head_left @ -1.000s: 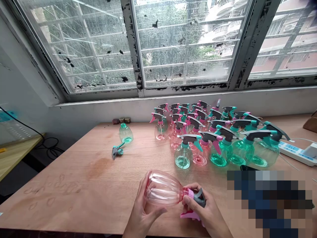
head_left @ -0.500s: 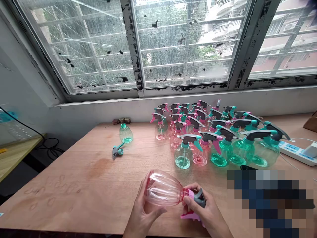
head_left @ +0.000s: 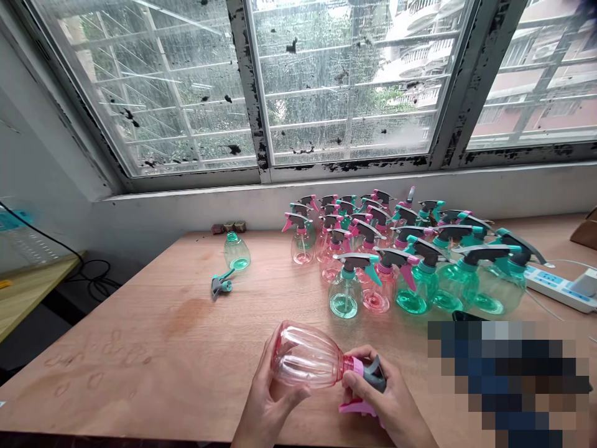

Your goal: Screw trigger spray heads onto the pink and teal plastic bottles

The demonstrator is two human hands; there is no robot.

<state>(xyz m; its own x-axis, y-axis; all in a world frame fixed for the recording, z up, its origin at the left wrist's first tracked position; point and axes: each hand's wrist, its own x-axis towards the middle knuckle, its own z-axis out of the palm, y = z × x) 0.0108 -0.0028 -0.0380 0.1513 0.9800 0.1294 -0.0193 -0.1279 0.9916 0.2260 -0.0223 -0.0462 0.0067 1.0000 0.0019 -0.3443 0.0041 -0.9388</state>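
Observation:
A clear pink spray bottle (head_left: 308, 356) lies on its side in the air above the front of the table, its base toward the left. My left hand (head_left: 270, 398) is wrapped round the base end. At the neck, my right hand (head_left: 380, 392) grips the grey and pink spray head (head_left: 361, 370), with fingers round the pink collar. The pink trigger (head_left: 357, 407) points down toward the table. The head sits against the bottle's mouth; how tightly it is screwed on, I cannot tell.
Several pink and green spray bottles (head_left: 345, 292) stand grouped at the back right. An open green bottle (head_left: 237, 254) and a loose teal spray head (head_left: 221, 285) are at the back left. A power strip (head_left: 559, 287) lies at right, near a blurred-out patch.
Both hands and the pink bottle stay almost in place, with only a very slight shift to the left. Everything else on the table is unchanged.

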